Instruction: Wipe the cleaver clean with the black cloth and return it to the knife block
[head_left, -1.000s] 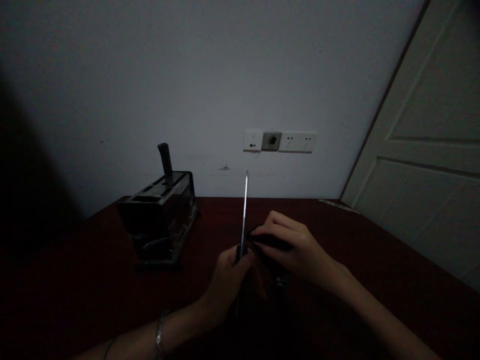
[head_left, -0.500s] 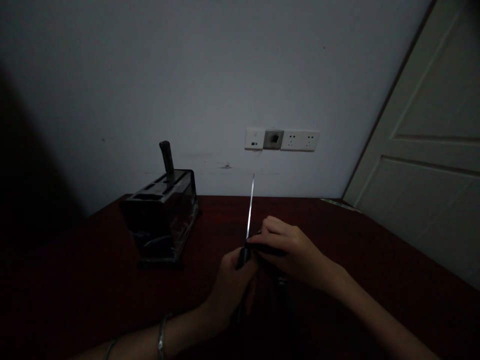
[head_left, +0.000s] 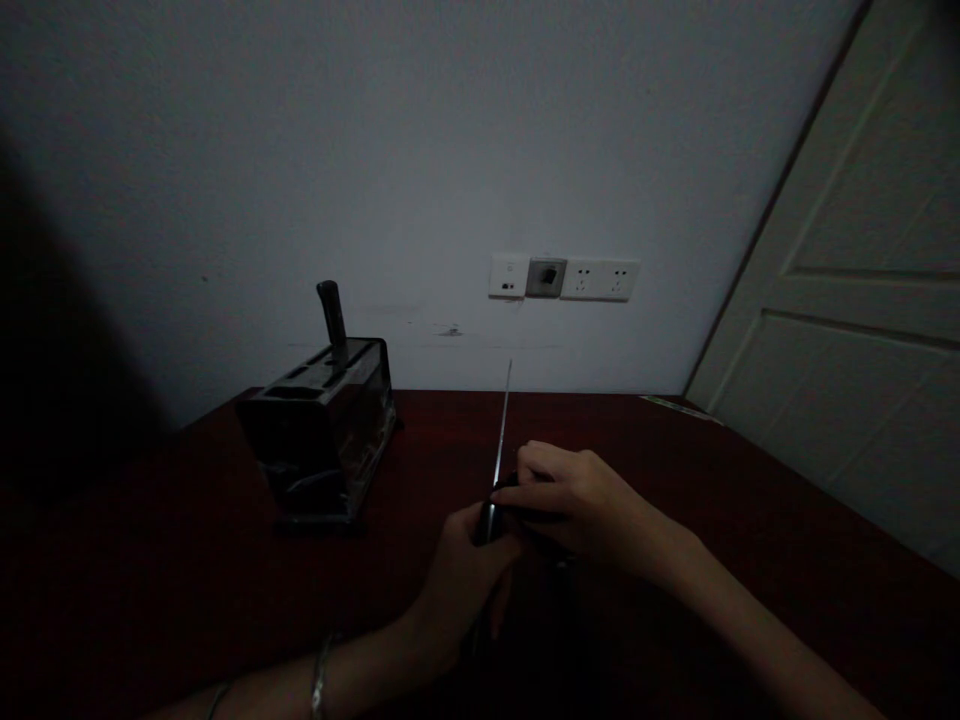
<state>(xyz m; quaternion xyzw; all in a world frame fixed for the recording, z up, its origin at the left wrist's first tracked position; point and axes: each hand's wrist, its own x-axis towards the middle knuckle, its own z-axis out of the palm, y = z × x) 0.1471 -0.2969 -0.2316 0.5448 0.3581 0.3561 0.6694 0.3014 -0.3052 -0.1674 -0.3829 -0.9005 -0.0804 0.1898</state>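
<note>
My left hand (head_left: 466, 570) is wrapped around the dark handle of a knife (head_left: 502, 440). Its thin blade points away from me and upward, seen nearly edge-on. Close by, my right hand (head_left: 574, 500) has its fingers curled beside the base of the blade, near the front of the handle. A dark thing sits under those fingers; its kind is lost in the low light. To the left stands a black knife block (head_left: 360, 420) with slots in its top and one black-handled knife (head_left: 331, 312) in it.
The dark red tabletop (head_left: 435, 430) reaches back to a pale wall (head_left: 375, 150). Switches and sockets (head_left: 600, 280) are set in the wall. A white panelled door (head_left: 847, 300) leans into view at the right. A flat strip (head_left: 681, 409) lies at the far right table edge.
The knife and both hands have dropped slightly, and the blade's tip sits a little lower. The bright glint along the blade has dimmed. The knife block has stayed in place.
</note>
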